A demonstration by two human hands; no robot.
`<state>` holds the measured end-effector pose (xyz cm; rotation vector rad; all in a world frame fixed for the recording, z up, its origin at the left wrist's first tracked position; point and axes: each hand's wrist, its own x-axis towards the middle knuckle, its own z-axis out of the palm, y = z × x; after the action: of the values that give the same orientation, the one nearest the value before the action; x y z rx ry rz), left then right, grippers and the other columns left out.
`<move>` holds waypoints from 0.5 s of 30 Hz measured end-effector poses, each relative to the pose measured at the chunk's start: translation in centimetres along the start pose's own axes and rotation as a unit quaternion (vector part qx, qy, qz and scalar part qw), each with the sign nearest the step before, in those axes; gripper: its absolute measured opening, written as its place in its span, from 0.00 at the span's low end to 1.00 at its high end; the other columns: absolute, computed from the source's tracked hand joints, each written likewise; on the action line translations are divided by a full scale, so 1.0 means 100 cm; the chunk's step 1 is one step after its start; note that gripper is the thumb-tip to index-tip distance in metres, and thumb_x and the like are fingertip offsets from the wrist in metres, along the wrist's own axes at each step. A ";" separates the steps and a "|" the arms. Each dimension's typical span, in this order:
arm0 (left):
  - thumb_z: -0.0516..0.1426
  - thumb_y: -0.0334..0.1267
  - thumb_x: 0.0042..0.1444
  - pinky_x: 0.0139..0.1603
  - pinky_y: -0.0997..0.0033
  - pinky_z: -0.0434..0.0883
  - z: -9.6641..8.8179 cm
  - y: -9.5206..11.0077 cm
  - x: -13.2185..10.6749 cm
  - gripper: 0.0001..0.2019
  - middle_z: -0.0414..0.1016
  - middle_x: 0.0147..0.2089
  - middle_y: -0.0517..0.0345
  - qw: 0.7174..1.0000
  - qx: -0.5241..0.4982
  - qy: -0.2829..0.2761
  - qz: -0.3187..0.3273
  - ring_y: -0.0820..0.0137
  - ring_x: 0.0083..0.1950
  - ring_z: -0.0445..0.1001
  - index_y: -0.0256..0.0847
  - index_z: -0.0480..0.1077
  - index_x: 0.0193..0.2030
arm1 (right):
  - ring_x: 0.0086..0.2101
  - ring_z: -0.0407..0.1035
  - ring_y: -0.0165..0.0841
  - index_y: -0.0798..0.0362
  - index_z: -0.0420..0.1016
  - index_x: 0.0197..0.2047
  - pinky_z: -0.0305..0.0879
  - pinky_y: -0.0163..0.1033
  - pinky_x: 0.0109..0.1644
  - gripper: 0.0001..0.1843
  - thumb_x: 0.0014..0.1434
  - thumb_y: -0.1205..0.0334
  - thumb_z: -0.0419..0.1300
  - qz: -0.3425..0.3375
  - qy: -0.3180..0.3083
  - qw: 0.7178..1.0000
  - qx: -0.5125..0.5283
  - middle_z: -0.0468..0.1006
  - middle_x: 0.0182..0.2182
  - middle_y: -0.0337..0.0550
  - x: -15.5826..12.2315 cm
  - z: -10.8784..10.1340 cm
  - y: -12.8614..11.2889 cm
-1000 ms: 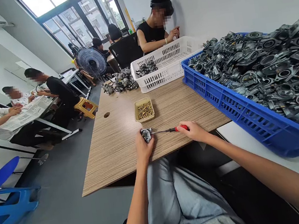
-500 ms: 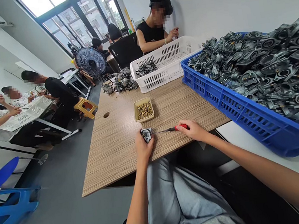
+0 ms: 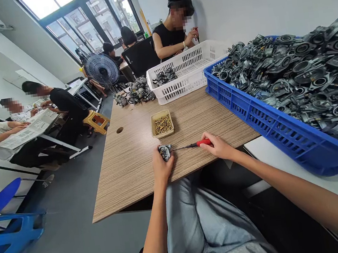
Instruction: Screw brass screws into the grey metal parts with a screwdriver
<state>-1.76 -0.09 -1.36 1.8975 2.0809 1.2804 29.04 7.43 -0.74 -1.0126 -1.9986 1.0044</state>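
Note:
My left hand [image 3: 163, 167] is closed around a small grey metal carburetor [image 3: 165, 152] near the front edge of the wooden table. In my right hand [image 3: 220, 146] is a screwdriver [image 3: 202, 142] with a red handle and a thin dark shaft. The shaft points left and its tip meets the right side of the carburetor; the exact contact is too small to make out. Just beyond my left hand sits a small beige tray [image 3: 154, 136] full of brass-coloured parts [image 3: 163, 124].
At my right stands a blue crate [image 3: 258, 121] heaped with carburetors [image 3: 301, 71]. A white basket [image 3: 182, 86] holds a few more, beside a loose pile [image 3: 138, 90] at the table's far end. Across from me a person [image 3: 173, 39] works. A blue stool [image 3: 13, 234] stands at left.
My right hand's fingers have shifted slightly on the red handle, showing more of it. The carburetor stays in my left hand. The person opposite has raised a hand holding a red-handled tool.

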 end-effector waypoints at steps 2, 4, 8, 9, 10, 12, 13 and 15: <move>0.68 0.40 0.64 0.66 0.48 0.77 0.000 0.000 0.000 0.24 0.81 0.57 0.43 1.000 0.000 -0.002 0.001 0.51 0.60 0.81 0.44 0.69 0.65 | 0.31 0.63 0.37 0.45 0.65 0.41 0.57 0.41 0.39 0.16 0.72 0.42 0.58 0.004 0.005 1.000 -0.002 0.70 0.28 0.34 0.001 0.001 0.000; 0.67 0.40 0.64 0.66 0.48 0.77 0.000 -0.001 0.000 0.24 0.81 0.57 0.44 1.000 -0.001 -0.004 0.001 0.52 0.60 0.81 0.44 0.69 0.65 | 0.30 0.62 0.36 0.45 0.65 0.38 0.56 0.41 0.38 0.19 0.73 0.40 0.57 0.006 0.003 1.000 -0.003 0.68 0.27 0.34 0.002 0.002 -0.001; 0.67 0.40 0.65 0.66 0.48 0.77 0.000 -0.001 0.000 0.23 0.81 0.57 0.44 1.000 -0.002 -0.004 0.001 0.51 0.60 0.81 0.43 0.69 0.65 | 0.29 0.61 0.35 0.46 0.64 0.34 0.55 0.41 0.37 0.23 0.74 0.38 0.56 0.005 0.000 1.000 -0.009 0.67 0.26 0.34 0.002 0.002 -0.004; 0.67 0.40 0.65 0.65 0.48 0.77 0.000 -0.001 0.000 0.24 0.81 0.57 0.44 1.000 -0.002 -0.003 0.001 0.51 0.60 0.81 0.44 0.69 0.65 | 0.29 0.61 0.35 0.46 0.64 0.33 0.55 0.41 0.37 0.24 0.74 0.38 0.56 0.005 0.001 1.000 -0.011 0.66 0.26 0.34 0.002 0.002 -0.004; 0.67 0.40 0.65 0.66 0.48 0.77 0.001 -0.001 0.000 0.24 0.81 0.57 0.44 1.000 -0.002 -0.002 -0.001 0.51 0.60 0.81 0.44 0.69 0.65 | 0.29 0.61 0.35 0.46 0.65 0.34 0.55 0.41 0.38 0.24 0.74 0.38 0.56 0.006 0.001 1.000 -0.012 0.67 0.26 0.34 0.002 0.001 -0.004; 0.67 0.39 0.64 0.66 0.48 0.77 0.001 -0.002 0.000 0.24 0.81 0.57 0.44 1.000 -0.003 0.000 -0.002 0.51 0.60 0.81 0.44 0.69 0.65 | 0.30 0.63 0.35 0.46 0.67 0.36 0.56 0.41 0.38 0.21 0.74 0.39 0.56 0.004 0.000 1.000 -0.011 0.68 0.27 0.34 0.001 0.001 -0.004; 0.68 0.39 0.64 0.66 0.48 0.77 0.001 -0.002 0.000 0.24 0.81 0.56 0.44 1.000 -0.004 0.001 -0.001 0.51 0.60 0.81 0.44 0.69 0.65 | 0.30 0.64 0.36 0.45 0.67 0.39 0.57 0.41 0.39 0.19 0.73 0.40 0.58 0.002 -0.003 1.000 -0.008 0.70 0.28 0.34 0.001 0.001 -0.003; 0.67 0.39 0.64 0.66 0.48 0.77 0.001 -0.003 0.000 0.24 0.81 0.56 0.44 1.000 -0.003 0.001 0.002 0.52 0.60 0.81 0.44 0.69 0.65 | 0.29 0.65 0.36 0.45 0.66 0.45 0.58 0.41 0.39 0.15 0.70 0.43 0.61 0.001 -0.009 1.000 0.003 0.71 0.29 0.33 0.000 0.000 -0.002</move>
<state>-1.90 -0.04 -1.62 1.9008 2.0721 1.2888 29.00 7.32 -0.53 -1.0060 -2.0091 1.0235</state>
